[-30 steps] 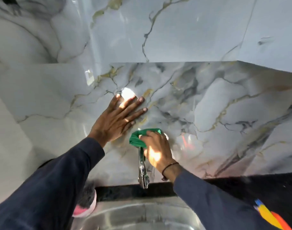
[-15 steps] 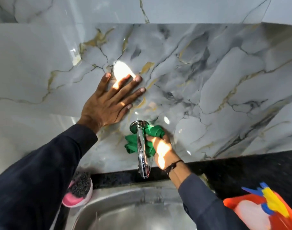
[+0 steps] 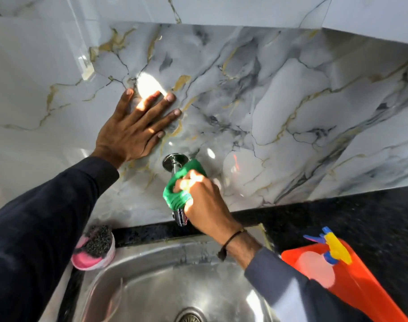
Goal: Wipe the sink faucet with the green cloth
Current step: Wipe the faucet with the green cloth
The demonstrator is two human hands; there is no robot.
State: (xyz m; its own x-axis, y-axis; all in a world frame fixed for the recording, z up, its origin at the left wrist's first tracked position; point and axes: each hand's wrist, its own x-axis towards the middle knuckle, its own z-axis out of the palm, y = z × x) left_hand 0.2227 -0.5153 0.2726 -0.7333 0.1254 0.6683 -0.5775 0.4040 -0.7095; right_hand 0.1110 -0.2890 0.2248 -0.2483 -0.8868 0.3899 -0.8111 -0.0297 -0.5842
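While left hand (image 3: pixel 131 133) lies flat w/ fingers spread on marble wall (image 3: pixel 279 94), right hand (image 3: pixel 204 201) is clenched round green cloth (image 3: pixel 177 194), wrapped over chrome faucet (image 3: pixel 175 162) spout above steel sink (image 3: pixel 170 282); spout tip shows below cloth. Orange spray bottle (image 3: pixel 351 273) on black worktop (image 3: pixel 361 212) at right.

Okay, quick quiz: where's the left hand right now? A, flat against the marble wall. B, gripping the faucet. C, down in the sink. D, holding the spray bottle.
A: the left hand lies open with fingers spread on the marble wall, above and left of the faucet, while the right hand wraps the green cloth around the faucet.
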